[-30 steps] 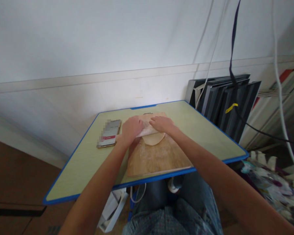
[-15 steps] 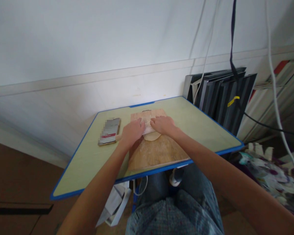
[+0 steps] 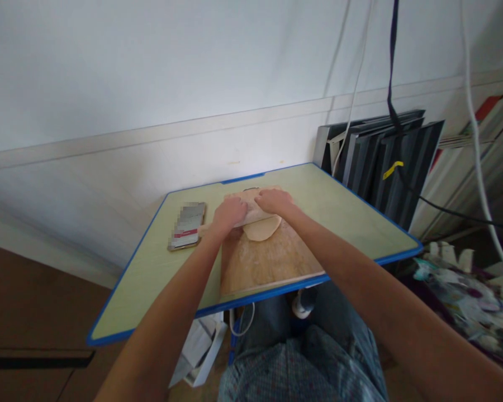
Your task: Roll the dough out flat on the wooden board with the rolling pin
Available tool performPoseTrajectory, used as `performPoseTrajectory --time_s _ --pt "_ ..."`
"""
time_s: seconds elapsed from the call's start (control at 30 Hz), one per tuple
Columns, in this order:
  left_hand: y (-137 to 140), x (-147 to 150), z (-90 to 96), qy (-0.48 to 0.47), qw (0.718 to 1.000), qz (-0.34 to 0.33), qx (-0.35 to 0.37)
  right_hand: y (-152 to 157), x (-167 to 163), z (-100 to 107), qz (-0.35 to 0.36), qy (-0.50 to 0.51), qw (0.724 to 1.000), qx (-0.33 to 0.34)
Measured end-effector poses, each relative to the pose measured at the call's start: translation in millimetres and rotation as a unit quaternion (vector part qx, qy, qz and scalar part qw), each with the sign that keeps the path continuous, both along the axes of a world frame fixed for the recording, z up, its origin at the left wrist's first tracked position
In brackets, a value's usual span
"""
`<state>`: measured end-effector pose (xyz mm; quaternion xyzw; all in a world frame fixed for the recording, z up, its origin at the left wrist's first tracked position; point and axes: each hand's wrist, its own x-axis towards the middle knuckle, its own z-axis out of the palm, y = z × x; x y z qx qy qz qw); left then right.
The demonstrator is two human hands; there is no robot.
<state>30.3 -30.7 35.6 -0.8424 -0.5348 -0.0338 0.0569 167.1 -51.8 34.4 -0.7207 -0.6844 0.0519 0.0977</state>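
A pale wooden rolling pin (image 3: 251,214) lies crosswise over a flat round of dough (image 3: 262,229). My left hand (image 3: 231,212) is closed over the left part of the pin, whose handle sticks out past it toward the phone. My right hand (image 3: 275,201) grips the pin farther right, covering that end. The near half of the dough shows below the pin; its far part is hidden. Underneath is a wooden cutting board (image 3: 268,259), dusted pale in places, reaching to the table's front edge.
A phone (image 3: 188,226) lies left of the board on the yellow-green table (image 3: 339,220) with blue edging. Dark panels (image 3: 379,162) lean at the back right. Black and white cables hang on the right. Below the table stands a white box (image 3: 207,352); a heaped pile (image 3: 469,301) lies lower right.
Both hands and the rolling pin have moved a little away from me toward the board's far end. More of the dough's near part now shows.
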Motion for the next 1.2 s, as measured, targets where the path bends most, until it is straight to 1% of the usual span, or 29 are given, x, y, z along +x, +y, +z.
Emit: performPoseTrajectory --time_s 0.27,0.5,0.73,0.9,1.03,1.1,1.2 --pt "-9 23 -0.3 -0.016 1.000 0.019 -0.012 -3 -3 -1 -0.011 -0.011 1.000 -0.003" --pt "-20 23 2.1 -0.010 0.999 0.023 -0.021 -12 -4 -3 0.033 -0.048 0.998 0.010" --pt "-48 19 3.4 -0.002 1.000 0.000 0.013 -39 -10 -3 0.028 -0.079 0.995 0.059" --pt "-63 20 -0.5 -0.021 0.998 0.021 0.058 -53 -13 -8 0.029 -0.109 0.988 0.110" --pt "-64 21 -2.1 -0.024 0.997 0.037 0.062 -55 -14 -9 0.030 -0.103 0.985 0.135" --pt "-61 22 -1.1 -0.016 0.998 0.033 0.056 -53 -13 -7 0.029 -0.098 0.987 0.124" --pt "-55 22 1.4 0.004 0.999 0.025 0.045 -46 -12 -4 0.020 -0.080 0.993 0.079"
